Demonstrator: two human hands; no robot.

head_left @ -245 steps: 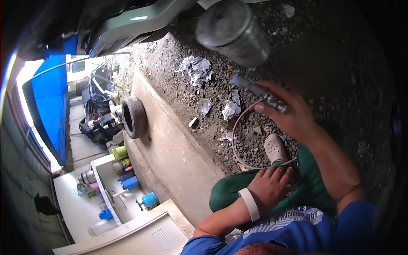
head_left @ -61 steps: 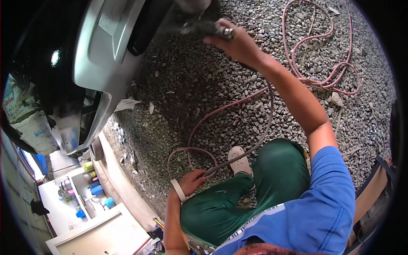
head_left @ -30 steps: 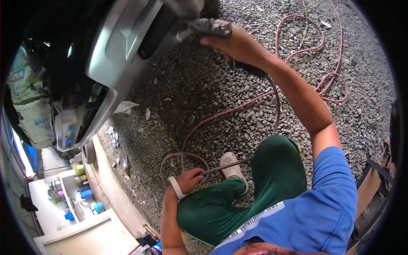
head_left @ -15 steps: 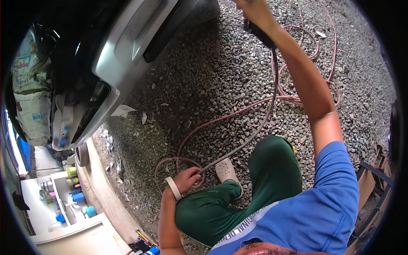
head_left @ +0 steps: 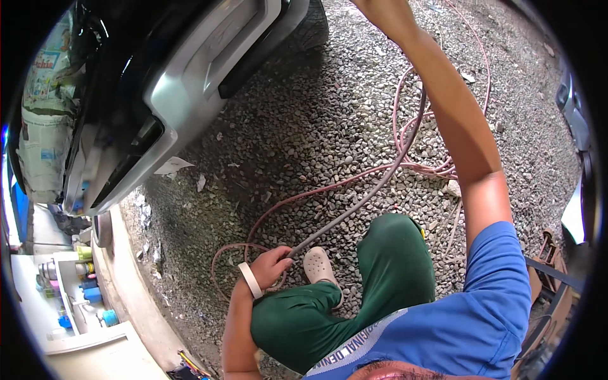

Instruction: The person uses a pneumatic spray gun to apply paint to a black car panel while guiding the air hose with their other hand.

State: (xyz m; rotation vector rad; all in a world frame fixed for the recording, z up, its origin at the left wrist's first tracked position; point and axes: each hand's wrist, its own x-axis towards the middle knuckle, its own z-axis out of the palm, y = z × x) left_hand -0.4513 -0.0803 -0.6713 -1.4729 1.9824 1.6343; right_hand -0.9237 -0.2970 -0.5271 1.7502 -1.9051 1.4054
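Note:
My left hand (head_left: 271,266) is closed around a grey hose (head_left: 354,209), low beside my left knee. A pale ring like a roll of masking tape (head_left: 251,280) circles my left wrist. From that hand the hose rises to the right and passes behind my right forearm. My right hand (head_left: 385,18) reaches up to the top edge of the head view, its fingers cut off. What it holds is hidden now; a black piece at the hose's end showed beside it earlier. To its left is the silver and black bumper (head_left: 183,88) of a vehicle.
A pink hose (head_left: 316,195) lies in loops on the gravel (head_left: 278,158). Newspaper (head_left: 45,145) covers part of the vehicle, and its tyre (head_left: 310,28) stands at the top. Bottles and jars fill a white cabinet (head_left: 69,345) at lower left. A metal frame (head_left: 551,272) stands at right.
The view has shifted slightly. My right hand has moved further up, and the black piece beside it has gone out of sight. My left hand keeps its grip on the grey hose.

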